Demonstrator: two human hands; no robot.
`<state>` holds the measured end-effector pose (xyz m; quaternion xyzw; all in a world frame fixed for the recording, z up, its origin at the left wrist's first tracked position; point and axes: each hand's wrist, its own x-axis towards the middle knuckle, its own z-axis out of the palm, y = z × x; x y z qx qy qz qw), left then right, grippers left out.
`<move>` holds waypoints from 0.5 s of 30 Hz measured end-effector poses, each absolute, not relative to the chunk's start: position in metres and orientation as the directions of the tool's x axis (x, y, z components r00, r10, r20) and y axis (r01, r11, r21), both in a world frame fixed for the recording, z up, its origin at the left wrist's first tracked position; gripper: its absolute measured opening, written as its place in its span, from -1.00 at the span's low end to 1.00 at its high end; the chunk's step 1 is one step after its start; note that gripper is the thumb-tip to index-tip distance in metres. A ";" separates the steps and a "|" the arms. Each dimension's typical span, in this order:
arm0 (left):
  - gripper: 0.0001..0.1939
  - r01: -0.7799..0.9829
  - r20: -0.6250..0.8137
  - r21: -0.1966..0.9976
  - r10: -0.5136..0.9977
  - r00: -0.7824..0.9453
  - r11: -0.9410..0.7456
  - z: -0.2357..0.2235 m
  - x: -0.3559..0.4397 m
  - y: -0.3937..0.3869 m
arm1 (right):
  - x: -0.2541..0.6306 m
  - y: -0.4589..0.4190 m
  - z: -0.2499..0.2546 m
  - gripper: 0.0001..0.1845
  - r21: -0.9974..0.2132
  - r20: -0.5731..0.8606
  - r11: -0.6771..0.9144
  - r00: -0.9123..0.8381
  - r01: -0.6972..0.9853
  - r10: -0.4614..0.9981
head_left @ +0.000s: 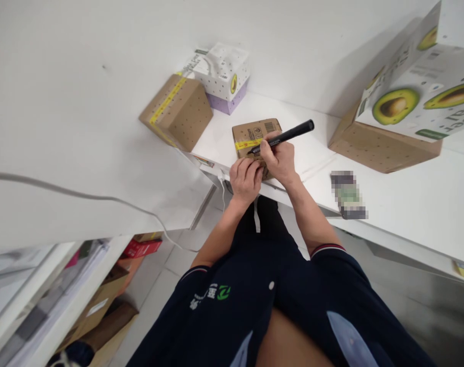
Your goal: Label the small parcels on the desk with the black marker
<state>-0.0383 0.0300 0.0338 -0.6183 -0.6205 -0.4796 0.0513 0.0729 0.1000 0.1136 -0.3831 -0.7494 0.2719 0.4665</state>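
Observation:
A small cardboard box point(247, 133) with dark dots, print and a strip of yellow tape lies on the white desk in front of me. My left hand point(245, 181) holds the box at its near side, fingers bent over the top. Pinched in my right hand point(281, 159) is a black marker point(293, 133), its tip down at the box's top just beside the tape and its rear end pointing up to the right. The right hand covers part of the box's near right corner.
At the back left stand a taped cardboard box point(182, 109) and a white-and-purple box point(230, 76). A larger box with avocado pictures point(415, 109) is on the right, behind a blurred-out phone-like item point(349, 194). A cable point(82, 195) hangs at left, above shelves with cartons point(102, 300).

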 end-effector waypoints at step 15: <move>-0.59 0.820 0.659 0.528 0.717 -0.230 -0.222 0.037 -0.039 0.029 | 0.096 0.113 0.074 -0.44 -0.846 0.533 0.530 0.118 0.055 0.838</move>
